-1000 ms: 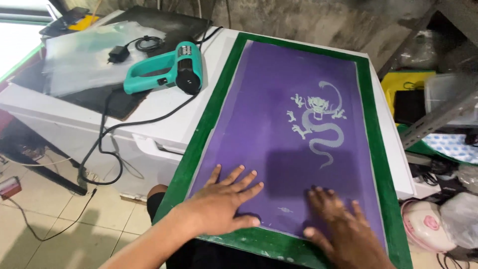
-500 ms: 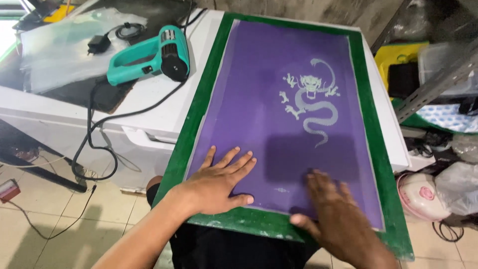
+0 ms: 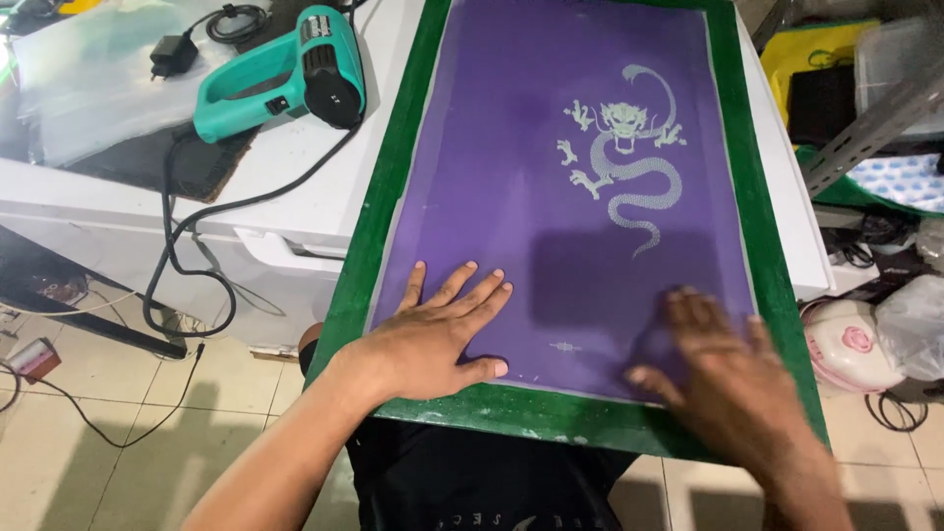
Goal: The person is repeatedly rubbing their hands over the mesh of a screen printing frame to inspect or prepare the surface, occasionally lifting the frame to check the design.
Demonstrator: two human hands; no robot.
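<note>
On purple screen (image 3: 551, 177) — both hands (image 3: 433, 339); flat.

A large rectangular screen-printing frame (image 3: 372, 246) with a green painted border and a taut purple mesh (image 3: 511, 177) lies flat on the white worktop (image 3: 295, 187), its long side running away from the viewer and its near end jutting past the worktop's edge. A pale grey dragon stencil (image 3: 624, 157) sits in the mesh's far right half, head toward the far end, tail curling toward the near end. The near green edge is scuffed and flecked with pale marks.
</note>
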